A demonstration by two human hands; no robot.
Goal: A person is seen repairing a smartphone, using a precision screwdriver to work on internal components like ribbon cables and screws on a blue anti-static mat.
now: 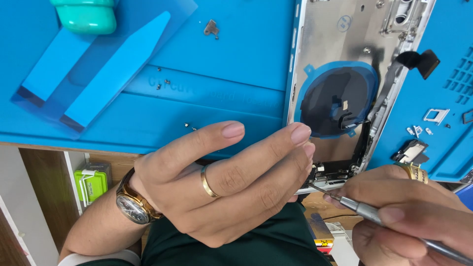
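The left hand lies at about 6 o'clock in the head view, fingers stretched out together and loosely open, their tips pressed against the lower left edge of one opened phone housing. It holds nothing closed in its grasp; it only steadies the housing. This hand carries one gold ring, and one wristwatch sits on the wrist.

The right hand comes in from 4 o'clock and is closed in a pinch around one slim metal screwdriver. The tool's tip touches the bottom end of the housing, just beside the left fingertips. A gold band shows on this hand too.

The housing itself lies at 1 o'clock on the blue mat that covers the counter, its inside facing up. One dark round coil sits in its middle, and one black flex cable trails off its right edge at 2 o'clock.

On the mat at 10 o'clock lie two blue plastic pry tools, side by side on a clear sheet, with one teal rounded object just above them at 11 o'clock. One small metal bracket rests at 12 o'clock. A few tiny screws are scattered near the mat's centre; their exact count is hard to tell. At 3 o'clock lie one SIM tray and one small dark module.
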